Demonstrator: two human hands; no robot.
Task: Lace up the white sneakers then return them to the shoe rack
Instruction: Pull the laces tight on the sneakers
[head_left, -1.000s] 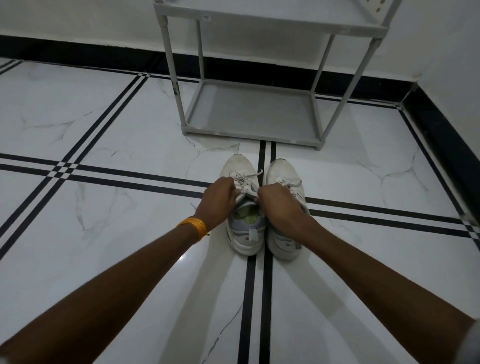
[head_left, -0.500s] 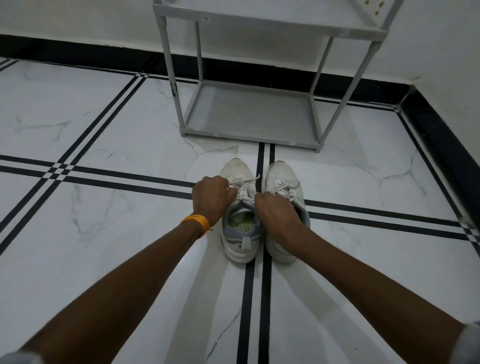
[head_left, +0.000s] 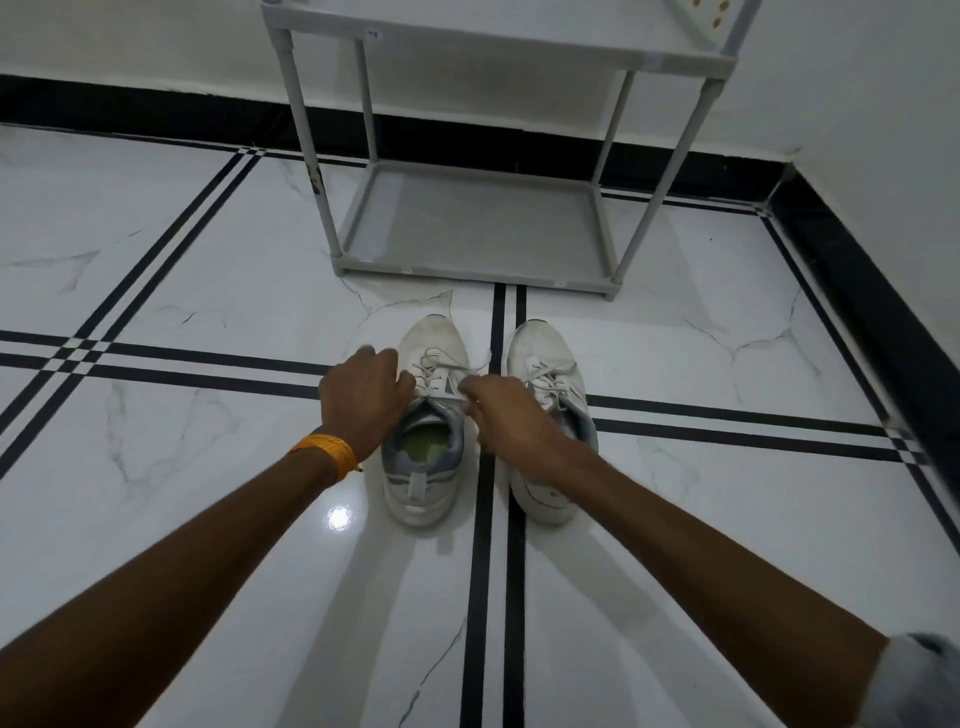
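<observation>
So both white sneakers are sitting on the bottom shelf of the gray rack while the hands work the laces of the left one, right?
Not quite. The head view shows both sneakers, left and right, on the tiled floor in front of the gray rack, not on its bottom shelf. The left hand and right hand are indeed at the left one's laces.

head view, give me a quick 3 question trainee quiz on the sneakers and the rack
1. True or false: both sneakers already sit on the shoe rack.
2. Which sneaker do both hands work on? A) left sneaker B) right sneaker
3. Fill in: the left hand wears an ____ wristband.

Key:
1. False; both stand on the floor in front of it.
2. A; the right hand reaches over to its laces.
3. Orange.
</observation>
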